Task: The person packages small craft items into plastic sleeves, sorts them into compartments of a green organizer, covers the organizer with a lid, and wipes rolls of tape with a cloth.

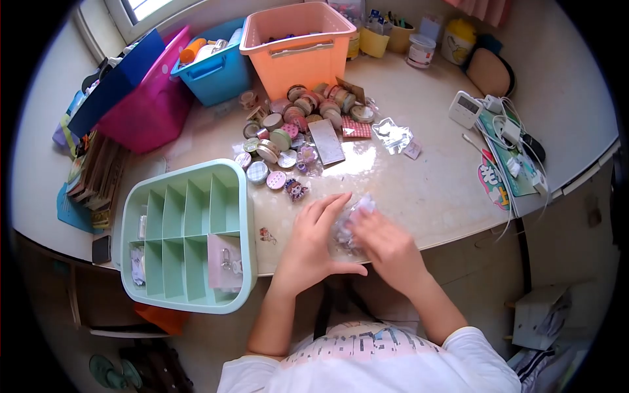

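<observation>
At the table's front edge, my right hand [391,247] has its fingers closed over a crinkled clear plastic packet [344,234]. Something pale pink and white shows at the packet's top, but I cannot make out what it is. My left hand [310,243] is open beside the packet, thumb and fingers apart, with nothing in it. Left of that hand stands a mint-green divided tray [247,275]; a pink card with a metal clip [224,262] lies in its front right compartment. A small figure charm [295,189] and a small sticker [266,236] are on the table nearby.
Many washi tape rolls [282,139] are heaped behind, with a silvery wrapper [392,135] to their right. An orange bin [298,62], a blue bin [216,75] and a magenta bin [147,111] line the back. White cables and a timer [466,109] lie at right.
</observation>
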Available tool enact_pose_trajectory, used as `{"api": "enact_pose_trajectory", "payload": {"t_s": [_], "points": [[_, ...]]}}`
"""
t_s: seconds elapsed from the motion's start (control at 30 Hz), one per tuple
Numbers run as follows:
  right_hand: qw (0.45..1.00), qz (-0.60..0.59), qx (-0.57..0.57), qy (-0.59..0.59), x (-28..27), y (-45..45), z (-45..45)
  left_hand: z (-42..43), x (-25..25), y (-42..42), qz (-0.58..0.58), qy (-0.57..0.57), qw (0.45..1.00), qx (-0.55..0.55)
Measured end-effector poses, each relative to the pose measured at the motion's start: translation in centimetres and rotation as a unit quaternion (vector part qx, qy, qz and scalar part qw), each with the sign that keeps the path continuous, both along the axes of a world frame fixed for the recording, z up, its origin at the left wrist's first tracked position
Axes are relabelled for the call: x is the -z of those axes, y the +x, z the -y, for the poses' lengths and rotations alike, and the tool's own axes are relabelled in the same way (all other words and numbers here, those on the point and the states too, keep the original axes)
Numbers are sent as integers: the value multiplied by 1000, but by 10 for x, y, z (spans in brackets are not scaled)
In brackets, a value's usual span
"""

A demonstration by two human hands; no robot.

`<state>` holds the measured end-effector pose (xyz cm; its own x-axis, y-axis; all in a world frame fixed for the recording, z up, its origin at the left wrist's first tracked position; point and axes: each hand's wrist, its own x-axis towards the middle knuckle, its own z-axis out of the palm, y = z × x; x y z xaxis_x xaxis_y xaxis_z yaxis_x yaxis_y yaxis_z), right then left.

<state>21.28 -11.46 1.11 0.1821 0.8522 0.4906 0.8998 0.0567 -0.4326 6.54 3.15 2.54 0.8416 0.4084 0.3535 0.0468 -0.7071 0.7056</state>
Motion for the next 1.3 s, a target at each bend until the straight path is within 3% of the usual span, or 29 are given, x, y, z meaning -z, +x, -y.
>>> {"api": "enact_pose_trajectory", "payload": {"t_s": [0.03, 0.13, 0.33, 0.4, 0.47, 0.53, 0.6, 0.63, 0.7, 0.73, 0.8, 0.87, 0.93, 1.0, 1.07, 1.13, 1.2, 1.3], "points": [[999, -13, -42, 8, -1, -3, 4, -1, 4, 0, 3, -14, 1000, -7], [999, -41, -24, -19, -2, 13, 26, -5, 9, -1, 25, -88, 996, -9], [985, -112, 119, 56, 10, 29, 37, 9, 5, 8, -8, 30, 993, -111], [940, -261, 194, 101, 15, 25, 41, 11, 3, 11, -20, 54, 992, -115], [932, -277, 191, 137, 19, 25, 38, 11, 7, 11, -8, 11, 994, -109], [888, -383, 171, 189, 15, 25, 33, 13, 9, 14, 13, 5, 995, -103], [881, -405, 171, 175, 10, 26, 34, 19, 2, 19, 17, -178, 978, -103], [873, -427, 159, 171, 11, 27, 34, 23, -2, 21, 18, -176, 979, -103], [864, -450, 148, 167, 11, 29, 35, 30, -9, 24, 140, -120, 976, -111], [863, -461, 133, 161, 12, 30, 36, 30, -7, 25, 140, -121, 976, -111], [861, -471, 119, 154, 11, 31, 37, 26, 0, 27, 296, 195, 927, -119], [850, -490, 128, 150, 9, 31, 39, 28, 5, 16, 260, 205, 941, -69], [859, -478, 125, 132, 10, 31, 44, 33, 3, 7, 123, 118, 985, 36], [870, -466, 115, 115, 9, 31, 42, 36, 10, -3, 143, 91, 985, 32], [862, -477, 117, 122, 5, 25, 31, 34, 18, -14, 195, 132, 967, -96], [864, -474, 122, 116, -4, 21, 9, 29, 14, -23, 144, 169, 963, -151], [970, -207, 85, 94, -19, 14, -17, 24, 11, -21, 62, 58, 968, -237], [996, -35, -76, 13, 8, -3, -46, 17, 16, -18, 30, 66, 969, -236]]}}
